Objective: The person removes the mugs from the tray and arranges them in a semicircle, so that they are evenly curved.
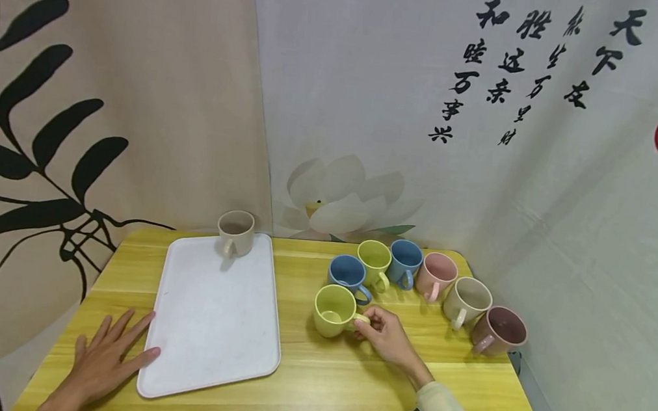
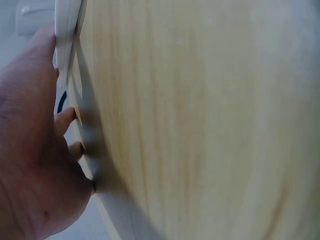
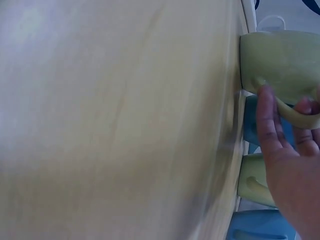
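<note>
My right hand (image 1: 385, 334) pinches the handle of a yellow-green mug (image 1: 333, 311), the nearest of the mugs on the right side of the table. The same mug (image 3: 285, 62) stands upright in the right wrist view, thumb and fingers at its handle. Fingers spread, my left hand (image 1: 104, 359) rests at the left edge of a white tray (image 1: 213, 326), its thumb and a fingertip touching the rim. In the left wrist view, part of that tray (image 2: 65, 40) shows above the thumb. A beige mug (image 1: 236, 233) stands at the tray's far end.
Behind the held mug are a blue mug (image 1: 348, 271), another yellow-green mug (image 1: 374, 256) and a second blue mug (image 1: 405, 262). A pink mug (image 1: 438, 274), a cream mug (image 1: 467, 299) and a mauve mug (image 1: 500, 330) curve toward the table's right edge. Printed curtains hang behind the wooden table (image 1: 312, 393).
</note>
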Demonstrator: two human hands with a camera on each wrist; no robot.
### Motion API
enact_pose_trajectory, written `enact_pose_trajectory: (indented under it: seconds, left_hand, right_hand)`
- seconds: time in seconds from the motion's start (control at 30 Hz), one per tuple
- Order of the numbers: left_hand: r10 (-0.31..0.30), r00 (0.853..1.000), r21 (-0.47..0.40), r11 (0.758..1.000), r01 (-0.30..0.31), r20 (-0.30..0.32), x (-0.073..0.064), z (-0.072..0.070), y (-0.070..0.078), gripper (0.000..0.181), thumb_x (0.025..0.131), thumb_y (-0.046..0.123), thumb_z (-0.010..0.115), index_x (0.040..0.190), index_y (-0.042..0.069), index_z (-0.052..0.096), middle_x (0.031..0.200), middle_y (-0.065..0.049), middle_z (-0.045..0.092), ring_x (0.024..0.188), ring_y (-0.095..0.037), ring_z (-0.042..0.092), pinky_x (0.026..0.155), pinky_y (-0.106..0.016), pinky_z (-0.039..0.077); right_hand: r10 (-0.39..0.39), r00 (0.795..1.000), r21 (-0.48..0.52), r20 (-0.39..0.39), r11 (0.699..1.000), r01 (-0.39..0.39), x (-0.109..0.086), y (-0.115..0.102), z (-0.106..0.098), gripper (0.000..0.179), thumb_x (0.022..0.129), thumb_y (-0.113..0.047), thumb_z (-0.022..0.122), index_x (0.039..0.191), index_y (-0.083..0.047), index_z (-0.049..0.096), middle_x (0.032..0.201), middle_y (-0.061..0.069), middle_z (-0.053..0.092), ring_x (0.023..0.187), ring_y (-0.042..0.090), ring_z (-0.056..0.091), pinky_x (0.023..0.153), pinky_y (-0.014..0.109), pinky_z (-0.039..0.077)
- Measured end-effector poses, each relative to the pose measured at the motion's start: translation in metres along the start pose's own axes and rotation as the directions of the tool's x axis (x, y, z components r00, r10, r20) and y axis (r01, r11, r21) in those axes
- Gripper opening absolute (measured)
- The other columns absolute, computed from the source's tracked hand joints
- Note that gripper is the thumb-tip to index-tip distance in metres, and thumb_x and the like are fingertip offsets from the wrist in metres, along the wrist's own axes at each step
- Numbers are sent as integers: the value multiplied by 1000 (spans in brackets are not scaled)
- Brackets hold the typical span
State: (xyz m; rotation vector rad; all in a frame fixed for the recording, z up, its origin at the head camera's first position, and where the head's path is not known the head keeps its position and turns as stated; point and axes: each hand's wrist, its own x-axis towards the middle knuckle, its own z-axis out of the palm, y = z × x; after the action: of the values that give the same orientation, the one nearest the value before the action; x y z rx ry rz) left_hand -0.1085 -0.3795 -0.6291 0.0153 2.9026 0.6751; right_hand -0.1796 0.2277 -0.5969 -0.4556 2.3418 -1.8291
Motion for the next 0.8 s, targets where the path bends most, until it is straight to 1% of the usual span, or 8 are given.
enact_pose_trajectory:
  seconds: [0.2, 0.43, 0.67, 0.8]
  left_hand:
    - [9, 1000, 2, 1000, -9, -3, -1, -1, 2, 94, 109, 74, 56, 182, 27, 20, 181, -42, 14, 160, -82, 1, 108, -105, -3]
    - [7, 1000, 7, 1000, -7, 0, -3, -4, 5, 93, 109, 72, 56, 182, 26, 22, 181, -42, 15, 160, -82, 3, 109, -105, -1]
    - [10, 1000, 9, 1000, -10, -3, -3, -4, 7, 92, 110, 71, 56, 182, 24, 22, 181, -42, 15, 160, -83, 2, 109, -106, -1]
    - [9, 1000, 11, 1000, -9, -3, -3, -4, 7, 93, 110, 72, 56, 182, 24, 22, 181, -42, 15, 160, -83, 2, 109, -106, -2]
  right_hand:
    - [-8, 1000, -5, 18, 1000, 8, 0, -2, -3, 16, 110, -7, 73, 108, 8, 67, 104, 39, 76, 88, 33, 84, 82, 47, 73]
    - [-14, 1000, -12, 21, 1000, 14, -1, -3, -6, 16, 110, -7, 72, 108, 8, 67, 105, 38, 77, 90, 37, 84, 83, 48, 73]
    - [-16, 999, 6, 28, 1000, 16, -2, 0, -9, 15, 111, -6, 71, 111, 9, 67, 106, 40, 76, 90, 34, 84, 83, 48, 73]
    - [-6, 1000, -2, 21, 1000, 6, -2, 0, -10, 16, 111, -7, 71, 112, 9, 67, 107, 39, 77, 91, 33, 84, 83, 48, 73]
